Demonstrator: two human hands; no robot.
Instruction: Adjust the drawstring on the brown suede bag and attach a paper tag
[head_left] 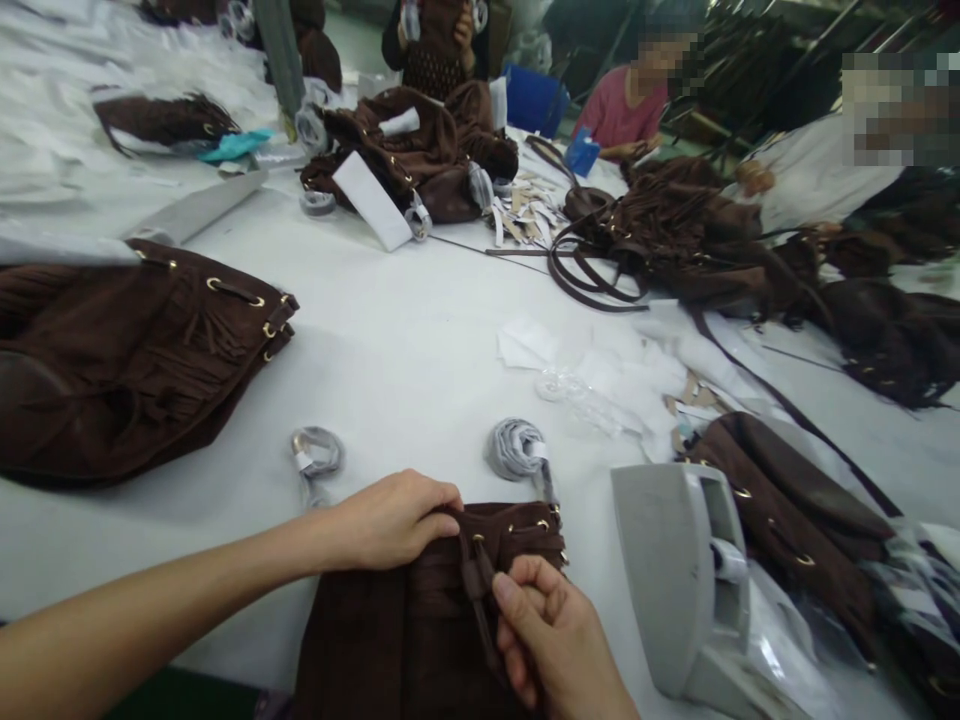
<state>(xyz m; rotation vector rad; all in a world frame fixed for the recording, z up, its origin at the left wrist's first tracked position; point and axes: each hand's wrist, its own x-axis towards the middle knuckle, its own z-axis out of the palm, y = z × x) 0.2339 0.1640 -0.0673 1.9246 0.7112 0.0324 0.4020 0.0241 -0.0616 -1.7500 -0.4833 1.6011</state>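
Your left hand (390, 520) pinches the top edge of the brown bag (420, 610) on the near bench (420, 360), while your right hand (555, 640) fingers, just right, grip its strap (477, 580), which runs toward you.

The left hand (394, 520) pinches the top edge of a brown suede bag (420, 610) while the right hand (551, 630) grips its drawstring (476, 580), with a grey wrapped bundle (517, 448) just beyond the bag and a grey dispenser (675, 580) just right of it.
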